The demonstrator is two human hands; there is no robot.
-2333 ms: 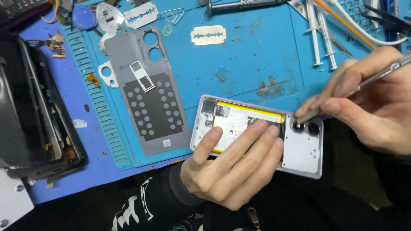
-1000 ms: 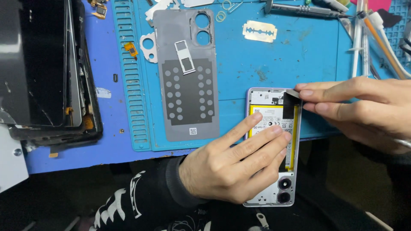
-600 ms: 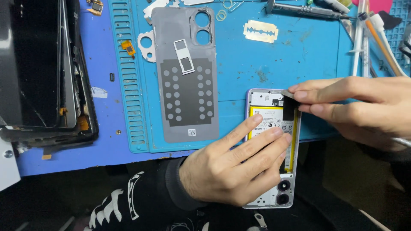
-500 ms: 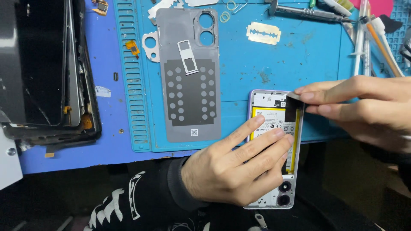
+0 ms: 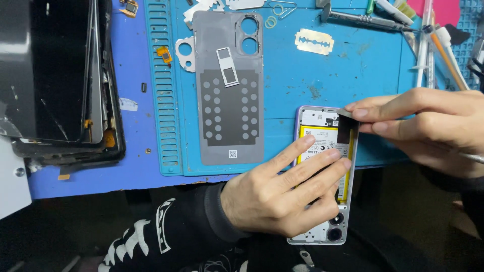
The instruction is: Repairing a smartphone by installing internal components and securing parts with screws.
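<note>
1. The opened phone lies upright at the near edge of the blue work mat, its lower end hanging past the table edge, back cover off, yellow battery showing.
2. The left hand lies flat across the phone's middle, fingers spread over the battery and pressing it down; it closes around nothing.
3. The right hand comes in from the right, thumb and forefinger pinched shut on the top end of a dark flat strip, which runs down the phone's right side over the battery.
4. A thin metal tool pokes out from under the right hand; I can't tell how it is held.
5. The grey back cover lies inside-up on the mat, just left of the phone and apart from it.
6. A razor blade rests on the mat above the phone, well apart.
7. A stack of dark screen panels sits at the far left of the table.
8. Syringes and tools lie in the upper right corner.
</note>
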